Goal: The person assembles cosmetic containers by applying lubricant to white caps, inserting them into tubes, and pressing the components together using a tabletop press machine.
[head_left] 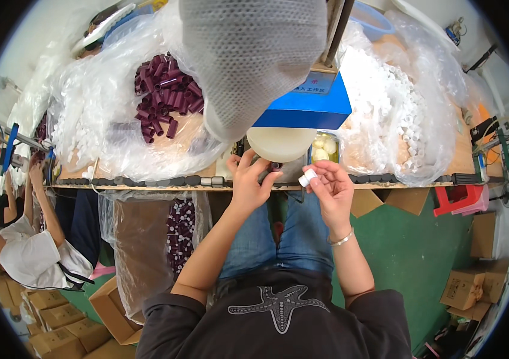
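At the front edge of the bench, my left hand (250, 182) has its thumb and fingers closed around a short dark purple tube (275, 166). The tube sits just below the pale round pad (284, 145) of a blue press-like machine (309, 109), and part of it is hidden by the fingers. To the right, my right hand (333, 190) pinches a small white plastic cap-like piece (307, 178) between thumb and fingers. The two pieces are apart. Beside the pad stands a small tray (314, 160) with several whitish balls (326, 145) in yellowish liquid.
Loose purple tubes (167, 93) lie heaped on plastic sheeting at left; small white pieces (407, 131) spread at right. Grey mesh cloth (251, 54) hangs over the machine. Under the bench, a plastic-lined carton (141, 239) stands near purple-and-white pieces (181, 233). A co-worker (45, 251) sits at far left.
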A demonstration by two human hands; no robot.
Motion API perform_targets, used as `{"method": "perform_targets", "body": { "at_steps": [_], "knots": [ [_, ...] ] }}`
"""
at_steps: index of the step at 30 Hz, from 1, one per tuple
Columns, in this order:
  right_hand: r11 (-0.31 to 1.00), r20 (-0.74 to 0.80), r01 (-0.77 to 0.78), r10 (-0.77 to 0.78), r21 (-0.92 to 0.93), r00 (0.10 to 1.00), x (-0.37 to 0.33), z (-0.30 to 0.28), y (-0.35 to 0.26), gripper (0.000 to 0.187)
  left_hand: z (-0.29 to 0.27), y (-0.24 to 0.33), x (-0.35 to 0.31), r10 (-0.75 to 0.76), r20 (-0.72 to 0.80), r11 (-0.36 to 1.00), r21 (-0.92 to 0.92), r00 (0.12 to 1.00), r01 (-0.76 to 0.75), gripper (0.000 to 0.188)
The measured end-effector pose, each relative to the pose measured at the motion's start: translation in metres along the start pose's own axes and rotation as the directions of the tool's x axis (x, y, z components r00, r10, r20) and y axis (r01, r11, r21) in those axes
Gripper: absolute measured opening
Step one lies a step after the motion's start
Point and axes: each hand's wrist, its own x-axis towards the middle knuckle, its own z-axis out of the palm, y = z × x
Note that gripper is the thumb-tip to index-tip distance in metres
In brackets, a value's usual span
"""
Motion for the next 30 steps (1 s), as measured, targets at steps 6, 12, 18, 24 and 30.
{"method": "perform_targets", "body": {
  "at_steps": [6,12,18,24,30],
  "knots": [
    [0.996,-0.022,0.018,-0.016,0.082,1.000,0.021,0.013,0.010,0.037,0.001,0.000,-0.001,0.019,-0.055,1.000,-0.023,0.998,-0.020,0.027],
    [0.995,-0.009,-0.005,0.006,0.100,1.000,0.017,0.013,0.018,0.037,-0.001,-0.001,-0.001,-0.014,-0.004,0.998,-0.063,1.000,0.014,0.028],
    [0.997,-0.042,-0.015,0.018,0.079,0.999,0.013,0.008,0.017,0.035,-0.003,-0.002,0.002,-0.022,0.027,0.996,-0.087,0.999,0.024,0.027],
    [0.997,-0.027,-0.016,0.018,0.075,0.999,0.012,0.003,0.015,0.034,-0.018,-0.010,0.013,-0.034,0.241,0.974,-0.208,0.970,0.086,0.027],
    [0.998,-0.085,-0.009,0.014,0.055,0.996,0.006,-0.008,0.014,0.033,-0.016,-0.008,0.008,-0.037,0.182,0.980,-0.186,0.983,0.071,0.027]
  ]
}}
